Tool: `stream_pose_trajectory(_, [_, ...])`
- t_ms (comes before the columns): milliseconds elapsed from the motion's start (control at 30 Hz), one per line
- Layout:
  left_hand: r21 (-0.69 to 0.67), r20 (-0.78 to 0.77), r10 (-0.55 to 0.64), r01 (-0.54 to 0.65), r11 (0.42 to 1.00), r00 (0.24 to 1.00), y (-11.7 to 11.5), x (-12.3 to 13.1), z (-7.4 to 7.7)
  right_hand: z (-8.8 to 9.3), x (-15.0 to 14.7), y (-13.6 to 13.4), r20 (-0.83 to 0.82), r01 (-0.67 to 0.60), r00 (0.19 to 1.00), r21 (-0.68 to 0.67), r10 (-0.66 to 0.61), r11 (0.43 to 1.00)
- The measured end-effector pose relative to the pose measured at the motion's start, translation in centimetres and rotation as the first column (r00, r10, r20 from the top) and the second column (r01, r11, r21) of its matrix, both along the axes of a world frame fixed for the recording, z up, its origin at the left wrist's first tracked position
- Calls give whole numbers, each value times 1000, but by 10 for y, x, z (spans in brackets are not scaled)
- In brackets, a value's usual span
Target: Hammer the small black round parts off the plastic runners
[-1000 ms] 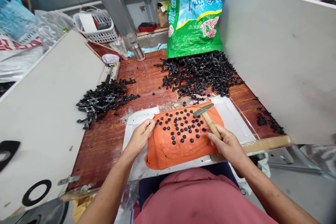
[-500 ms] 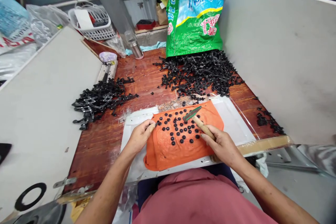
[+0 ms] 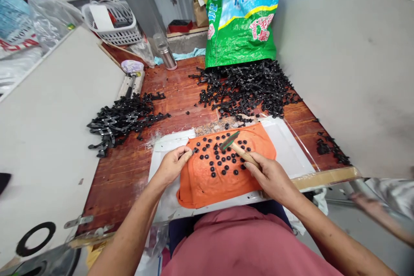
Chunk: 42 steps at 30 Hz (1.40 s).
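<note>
My right hand (image 3: 270,177) is closed around the wooden handle of a small hammer (image 3: 241,151). The hammer's greenish metal head is over the upper middle of an orange cloth (image 3: 207,194). Several round black discs (image 3: 219,163) are spread over this cloth. At its left edge, my left hand (image 3: 176,164) pinches what looks like a small black part (image 3: 194,151) between thumb and index finger; the fingers partly hide it. A white board (image 3: 296,151) lies under the cloth.
A heap of black jointed strips (image 3: 119,123) lies left on the wooden table (image 3: 174,90). A larger pile of black parts (image 3: 249,88) spills below a green and blue sack (image 3: 242,43). Grey panels (image 3: 349,73) flank the table. Another person's arm (image 3: 384,217) shows at lower right.
The hammer head has shifted a little left and lower over the discs. My left hand stays at the cloth's left edge. Another person's arm has come into view at lower right.
</note>
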<state>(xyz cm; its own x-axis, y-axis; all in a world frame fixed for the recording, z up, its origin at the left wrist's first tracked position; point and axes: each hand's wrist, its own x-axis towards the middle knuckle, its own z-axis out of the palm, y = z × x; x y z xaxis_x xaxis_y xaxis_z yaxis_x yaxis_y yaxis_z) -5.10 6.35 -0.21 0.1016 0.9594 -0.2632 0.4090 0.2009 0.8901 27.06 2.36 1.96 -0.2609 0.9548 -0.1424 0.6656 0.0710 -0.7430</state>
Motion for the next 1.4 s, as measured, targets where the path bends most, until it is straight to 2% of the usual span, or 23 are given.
stream_pose_trajectory(100, [-42,32,17,-16,999,999,2,0,0,11,-13,10,130,-99,988,86,87,991])
stream_pose_trajectory(233, [-120,122,52,-37,992,991,3,1,-1,22,-40,26,260,-245,947,206,189,947])
stream_pose_trajectory(400, [-203,214,79,-35,978,974,2,1,-3,22,-64,36,268,-260,948,351,170,900])
stream_pose_trajectory(533, [-150,187,85,-57,987,979,1,2,-2,17,-68,38,387,-323,900,289,199,901])
stream_pose_trajectory(667, [-118,165,66,-47,992,984,0,1,-4,17,-68,37,388,-290,907,302,161,908])
stream_pose_trajectory(833, [-68,192,60,-48,997,979,-1,2,-8,17,-72,43,519,-352,828,186,212,918])
stream_pose_trajectory(900, [-99,207,96,-77,992,974,-4,3,-2,18,-71,46,459,-340,862,209,215,917])
stream_pose_trajectory(967, [-134,275,168,-136,982,947,-8,4,10,21,-69,48,323,-258,932,259,168,931])
stream_pose_trajectory(1033, [-177,400,262,-207,962,878,-13,5,26,23,-68,48,133,-150,984,260,119,954])
stream_pose_trajectory(1100, [-228,522,348,-265,937,779,-18,9,41,26,-70,44,-53,-88,994,192,100,977])
stream_pose_trajectory(1233, [-279,645,440,-344,897,624,-29,22,57,29,-82,31,-342,-110,933,18,110,994])
stream_pose_trajectory(1400, [-288,708,459,-374,882,537,-44,44,52,26,-97,14,-611,-229,786,-150,91,962])
